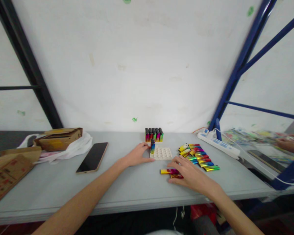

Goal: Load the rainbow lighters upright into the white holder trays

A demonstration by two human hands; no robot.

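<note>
A white tray with a grid of square pockets (163, 153) lies in front of me. One colourful lighter (153, 147) stands upright at its back left corner. My left hand (137, 155) rests at the tray's left side, thumb and fingers apart, the thumb by the front corner and the fingertips close to the lighter. My right hand (189, 173) curves over two shiny lighters, a yellow and magenta one (165, 171) and a partly covered one (176, 176), with thumb and fingers on either side. Their right ends are hidden under it.
Several more metallic lighters (201, 156) lie in rows beyond my right hand. A filled block of upright lighters (154, 134) stands by the wall. Left are a phone (93, 157), cardboard boxes (61, 138) and a white bag (75, 148); right, a power strip (218, 143) and another person's hand (290, 145).
</note>
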